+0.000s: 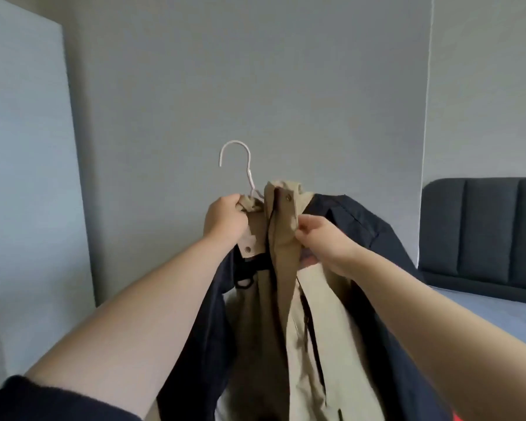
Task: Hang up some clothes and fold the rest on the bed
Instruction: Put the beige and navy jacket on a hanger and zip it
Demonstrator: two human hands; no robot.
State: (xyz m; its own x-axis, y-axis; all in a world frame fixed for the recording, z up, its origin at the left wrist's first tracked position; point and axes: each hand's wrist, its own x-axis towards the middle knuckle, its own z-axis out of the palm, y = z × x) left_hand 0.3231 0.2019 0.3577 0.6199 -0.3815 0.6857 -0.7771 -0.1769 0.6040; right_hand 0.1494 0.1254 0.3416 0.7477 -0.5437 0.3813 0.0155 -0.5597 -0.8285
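I have the jacket (298,314) up in the air in front of me, tan at the front and dark navy at the sides, so that its weight hangs straight down and I can see how it sits. My left hand (223,221) is curled tight round the bunched tan cloth at the collar, right under the neck of the white hanger (237,153). Gripping there carries both at once and leaves the hook standing free above my knuckles, ready for a rail. My right hand (322,243) pinches the front edge of the jacket between thumb and fingertips, just below the snap, to draw that side over and square it up.

How much of the hanger is inside the jacket I cannot tell, since the cloth covers everything below the neck. My guess is that the far shoulder is not seated yet, which is why I am tugging at that edge.

The bed (498,305) lies off to my right, with its dark headboard (483,232) against the wall. The jacket is clear of it.
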